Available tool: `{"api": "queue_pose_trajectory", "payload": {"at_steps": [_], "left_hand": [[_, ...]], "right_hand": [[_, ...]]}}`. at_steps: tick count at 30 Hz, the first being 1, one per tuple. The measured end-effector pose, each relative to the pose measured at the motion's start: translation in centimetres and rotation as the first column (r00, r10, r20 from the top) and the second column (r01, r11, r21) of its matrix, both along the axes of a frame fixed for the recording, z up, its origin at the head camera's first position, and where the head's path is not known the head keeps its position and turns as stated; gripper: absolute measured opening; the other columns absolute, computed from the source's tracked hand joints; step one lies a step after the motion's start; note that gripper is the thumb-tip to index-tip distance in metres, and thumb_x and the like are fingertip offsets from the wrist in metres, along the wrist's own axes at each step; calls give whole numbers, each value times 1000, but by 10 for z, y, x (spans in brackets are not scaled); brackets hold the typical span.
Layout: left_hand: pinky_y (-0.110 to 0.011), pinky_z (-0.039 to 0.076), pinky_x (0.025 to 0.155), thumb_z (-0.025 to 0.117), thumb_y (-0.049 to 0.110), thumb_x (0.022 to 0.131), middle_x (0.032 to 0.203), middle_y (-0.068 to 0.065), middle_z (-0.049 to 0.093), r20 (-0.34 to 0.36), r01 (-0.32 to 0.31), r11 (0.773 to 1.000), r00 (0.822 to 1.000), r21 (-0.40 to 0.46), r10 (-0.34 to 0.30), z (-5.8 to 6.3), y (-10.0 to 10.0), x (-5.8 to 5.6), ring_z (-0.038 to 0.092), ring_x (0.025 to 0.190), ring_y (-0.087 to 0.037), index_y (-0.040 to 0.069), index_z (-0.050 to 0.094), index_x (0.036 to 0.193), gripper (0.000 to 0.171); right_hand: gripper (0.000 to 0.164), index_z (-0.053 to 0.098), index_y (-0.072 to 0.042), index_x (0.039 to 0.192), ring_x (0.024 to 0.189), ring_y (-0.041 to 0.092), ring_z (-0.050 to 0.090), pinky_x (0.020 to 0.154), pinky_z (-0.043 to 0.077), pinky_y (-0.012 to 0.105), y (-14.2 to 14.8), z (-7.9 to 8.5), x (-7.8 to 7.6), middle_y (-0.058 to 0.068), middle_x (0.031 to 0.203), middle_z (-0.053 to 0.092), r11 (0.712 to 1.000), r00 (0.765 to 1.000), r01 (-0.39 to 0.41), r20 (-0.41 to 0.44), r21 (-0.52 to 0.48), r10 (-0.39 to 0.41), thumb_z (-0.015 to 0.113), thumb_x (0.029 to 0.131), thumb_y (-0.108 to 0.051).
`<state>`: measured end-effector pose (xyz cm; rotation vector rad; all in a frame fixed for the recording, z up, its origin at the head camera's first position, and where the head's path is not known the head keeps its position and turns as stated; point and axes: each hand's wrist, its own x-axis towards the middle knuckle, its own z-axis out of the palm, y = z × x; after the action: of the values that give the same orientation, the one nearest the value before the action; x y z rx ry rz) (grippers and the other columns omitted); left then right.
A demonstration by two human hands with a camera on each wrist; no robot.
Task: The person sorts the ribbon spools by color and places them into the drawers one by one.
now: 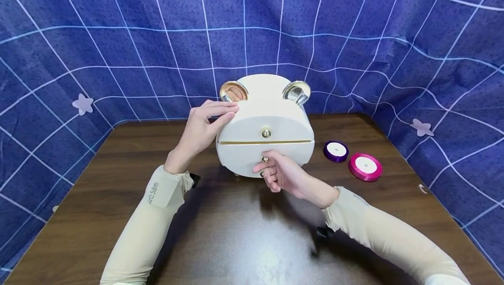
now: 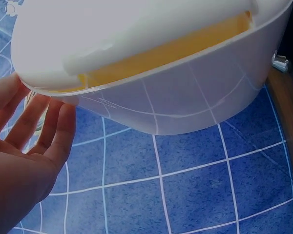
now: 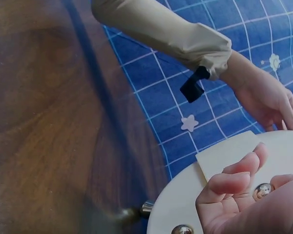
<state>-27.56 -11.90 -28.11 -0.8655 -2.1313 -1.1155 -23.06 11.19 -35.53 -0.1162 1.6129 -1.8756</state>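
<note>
A white rounded box (image 1: 232, 134) with ear-like shiny discs stands on the table, its front crossed by a gold line. Its upper front bears a gold knob (image 1: 266, 133). My left hand (image 1: 204, 123) rests its extended fingers on the box's upper left side; in the left wrist view its fingertips (image 2: 66, 114) touch the rim. Low on the front, my right hand (image 1: 285, 173) pinches a lower gold knob (image 3: 262, 191) between thumb and finger, the other fingers loosely bent. Another knob (image 3: 183, 229) shows beside that hand in the right wrist view.
Right of the box lie a purple ribbon spool (image 1: 336, 151) and a pink ribbon spool (image 1: 365, 167). A brown wooden table (image 1: 220, 232) bears everything. Blue gridded cloth (image 1: 157, 48) with star shapes hangs behind and at the sides.
</note>
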Motion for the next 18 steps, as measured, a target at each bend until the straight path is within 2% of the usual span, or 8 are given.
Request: {"api": "queue_pose_trajectory", "payload": {"at_steps": [10, 18], "left_hand": [[-22, 44, 83, 70, 14, 89, 113, -5, 73, -4, -4, 1000, 1000, 3, 4, 0, -1, 0, 64, 99, -19, 11, 76, 106, 18], [-22, 44, 85, 69, 14, 89, 113, -6, 73, 11, 3, 1000, 1000, 0, -3, 0, 0, 0, 63, 100, -20, 10, 76, 106, 19]], "right_hand": [[46, 65, -6, 94, 39, 6, 45, 42, 33, 23, 3, 2, 20, -5, 48, 52, 998, 998, -53, -32, 25, 54, 38, 98, -44], [45, 65, -5, 95, 38, 8, 43, 42, 33, 23, 5, -1, 37, -5, 47, 52, 998, 998, -50, -26, 36, 51, 41, 97, -42]]}}
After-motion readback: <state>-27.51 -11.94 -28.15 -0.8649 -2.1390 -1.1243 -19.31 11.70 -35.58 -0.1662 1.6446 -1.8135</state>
